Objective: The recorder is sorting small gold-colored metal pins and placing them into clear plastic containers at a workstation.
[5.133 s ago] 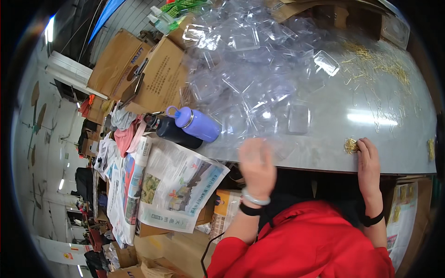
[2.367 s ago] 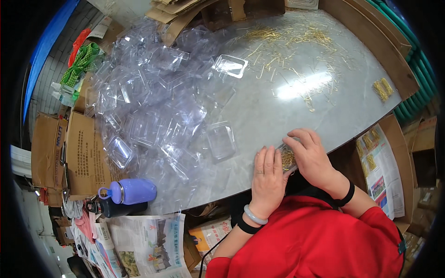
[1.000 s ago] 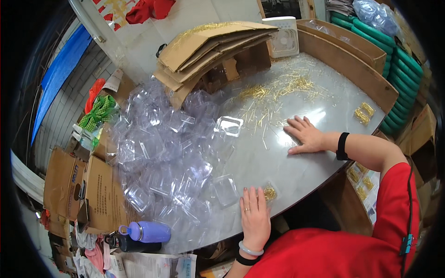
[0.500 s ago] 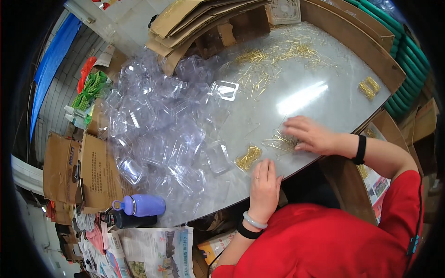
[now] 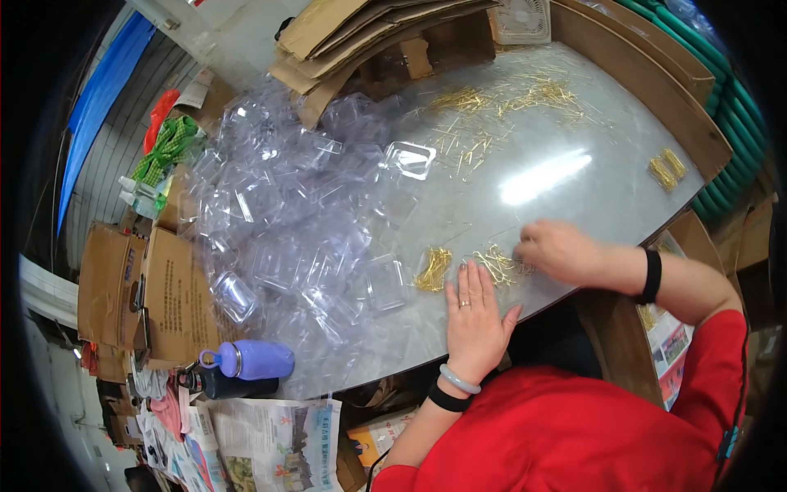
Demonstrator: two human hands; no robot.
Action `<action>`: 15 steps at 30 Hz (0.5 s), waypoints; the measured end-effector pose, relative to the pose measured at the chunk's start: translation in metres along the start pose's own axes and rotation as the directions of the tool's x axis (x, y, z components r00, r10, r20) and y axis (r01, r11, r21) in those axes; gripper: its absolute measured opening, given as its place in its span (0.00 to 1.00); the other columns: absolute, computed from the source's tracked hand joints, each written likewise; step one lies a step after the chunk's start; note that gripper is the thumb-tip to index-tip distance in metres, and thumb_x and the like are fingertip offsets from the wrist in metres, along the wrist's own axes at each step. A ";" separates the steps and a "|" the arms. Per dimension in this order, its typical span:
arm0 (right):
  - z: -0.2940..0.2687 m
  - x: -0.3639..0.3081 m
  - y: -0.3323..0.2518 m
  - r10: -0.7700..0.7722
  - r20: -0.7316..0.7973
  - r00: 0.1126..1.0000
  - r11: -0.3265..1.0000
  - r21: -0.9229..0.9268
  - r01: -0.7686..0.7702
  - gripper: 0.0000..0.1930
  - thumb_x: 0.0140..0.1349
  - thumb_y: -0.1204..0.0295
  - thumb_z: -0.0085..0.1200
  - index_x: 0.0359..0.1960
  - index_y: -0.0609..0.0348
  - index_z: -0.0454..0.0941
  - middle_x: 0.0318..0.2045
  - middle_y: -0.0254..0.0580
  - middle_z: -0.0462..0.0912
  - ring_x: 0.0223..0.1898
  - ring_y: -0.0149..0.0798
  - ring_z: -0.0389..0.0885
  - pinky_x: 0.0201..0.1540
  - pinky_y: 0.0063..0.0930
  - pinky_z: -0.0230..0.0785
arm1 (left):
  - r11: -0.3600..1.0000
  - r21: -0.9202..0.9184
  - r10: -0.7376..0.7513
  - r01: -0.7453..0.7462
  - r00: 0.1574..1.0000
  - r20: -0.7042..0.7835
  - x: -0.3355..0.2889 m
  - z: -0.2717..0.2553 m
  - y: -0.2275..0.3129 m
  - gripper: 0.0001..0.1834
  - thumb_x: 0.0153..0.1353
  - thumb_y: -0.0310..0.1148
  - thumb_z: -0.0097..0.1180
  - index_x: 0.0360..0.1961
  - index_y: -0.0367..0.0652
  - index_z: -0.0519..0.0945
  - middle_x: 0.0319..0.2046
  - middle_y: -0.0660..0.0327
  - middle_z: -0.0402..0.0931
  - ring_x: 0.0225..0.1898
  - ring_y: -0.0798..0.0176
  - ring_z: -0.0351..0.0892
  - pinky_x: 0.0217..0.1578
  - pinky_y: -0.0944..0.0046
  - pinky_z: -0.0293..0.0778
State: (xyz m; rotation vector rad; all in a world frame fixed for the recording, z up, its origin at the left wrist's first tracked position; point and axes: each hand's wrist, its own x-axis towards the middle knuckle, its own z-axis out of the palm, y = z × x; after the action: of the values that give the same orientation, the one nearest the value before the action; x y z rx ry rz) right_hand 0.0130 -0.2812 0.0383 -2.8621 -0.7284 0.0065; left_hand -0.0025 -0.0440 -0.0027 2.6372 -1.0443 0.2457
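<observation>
My left hand [image 5: 475,322] lies flat on the grey table, fingers stretched out and holding nothing. Its fingertips lie between a neat bundle of thin gold-coloured metal pins [image 5: 433,270] and a looser scatter of similar pins [image 5: 498,264]. At the right side of that scatter, my right hand [image 5: 557,252] is bent downward and smeared by motion. Whether anything is between its fingers cannot be made out. The pins look thin, and some seem bent at one end.
Clear plastic boxes [image 5: 283,205] heap up on the left. More loose pins [image 5: 545,94] spread across the back, and two small bundles [image 5: 666,169] lie far right. Cardboard [image 5: 648,86] walls the table's far edge. A purple bottle [image 5: 261,360] stands out near the front left edge.
My right hand has drawn its fingers in and shifted slightly right relative to the loose pins. My left hand has spread its thumb and fingers more. The whole view has shifted slightly.
</observation>
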 end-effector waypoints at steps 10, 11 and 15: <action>0.007 0.088 0.024 -0.281 -0.071 0.957 0.960 0.003 0.282 0.22 0.67 0.61 0.57 0.55 0.66 0.75 0.56 0.50 0.76 0.55 0.50 0.75 0.61 0.40 0.69 | 1.000 -0.024 -0.016 0.016 1.000 -0.004 0.001 0.002 0.001 0.45 0.70 0.54 0.51 0.70 0.20 0.58 0.71 0.32 0.55 0.74 0.36 0.53 0.73 0.38 0.47; 0.005 0.076 0.019 -0.298 -0.068 0.952 0.954 0.027 0.300 0.23 0.67 0.60 0.57 0.56 0.67 0.75 0.56 0.51 0.76 0.56 0.51 0.74 0.62 0.40 0.68 | 0.999 -0.027 -0.028 0.028 1.000 -0.007 0.000 0.003 0.001 0.46 0.70 0.54 0.51 0.69 0.20 0.58 0.71 0.32 0.55 0.74 0.35 0.53 0.73 0.38 0.47; -0.009 0.018 0.002 -0.276 -0.082 0.958 0.953 0.103 0.283 0.26 0.66 0.60 0.59 0.58 0.67 0.73 0.58 0.53 0.75 0.62 0.55 0.71 0.66 0.42 0.66 | 0.999 -0.005 -0.044 0.044 0.999 -0.028 -0.001 0.006 0.002 0.47 0.69 0.55 0.52 0.69 0.18 0.57 0.70 0.30 0.55 0.74 0.33 0.53 0.73 0.38 0.46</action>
State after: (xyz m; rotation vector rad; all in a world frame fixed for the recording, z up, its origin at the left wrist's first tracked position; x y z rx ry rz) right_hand 0.0306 -0.2761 0.0479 -2.6135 -1.0756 -0.0840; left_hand -0.0043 -0.0463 -0.0087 2.6412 -0.9758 0.2697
